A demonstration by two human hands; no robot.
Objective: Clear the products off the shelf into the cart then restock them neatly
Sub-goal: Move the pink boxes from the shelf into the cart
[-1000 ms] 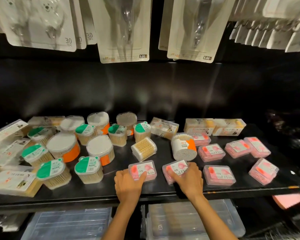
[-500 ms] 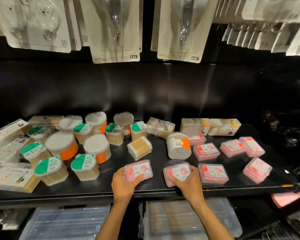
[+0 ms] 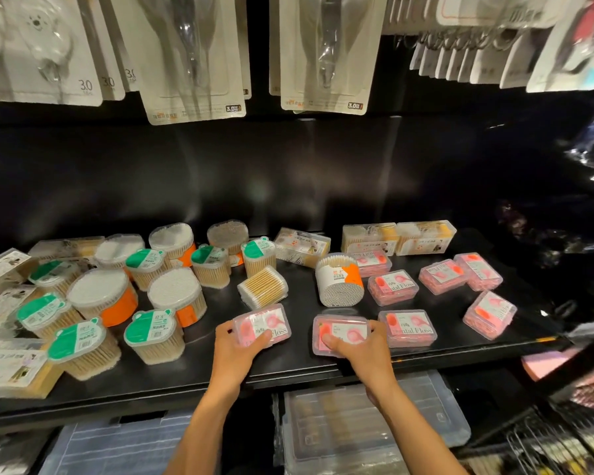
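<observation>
On the black shelf (image 3: 288, 368) lie several pink dental floss boxes. My left hand (image 3: 235, 349) grips one pink floss box (image 3: 268, 323) near the front edge, thumb over its label. My right hand (image 3: 360, 351) grips a second pink floss box (image 3: 340, 332) just to the right. More pink boxes lie further right, among them one beside my right hand (image 3: 408, 329) and one near the right edge (image 3: 491, 313). Cotton swab tubs with green lids (image 3: 150, 332) and orange labels (image 3: 102, 296) crowd the left half. A swab tub on its side (image 3: 340, 279) lies mid-shelf.
Carded products (image 3: 192, 56) hang from hooks above the shelf. Flat boxes (image 3: 398, 236) stand at the shelf's back. Clear plastic bins (image 3: 374, 430) sit on the level below. A wire cart (image 3: 556, 443) shows at the lower right.
Both hands have closed round their pink floss boxes and drawn them slightly toward the shelf's front edge. The view has shifted a little.
</observation>
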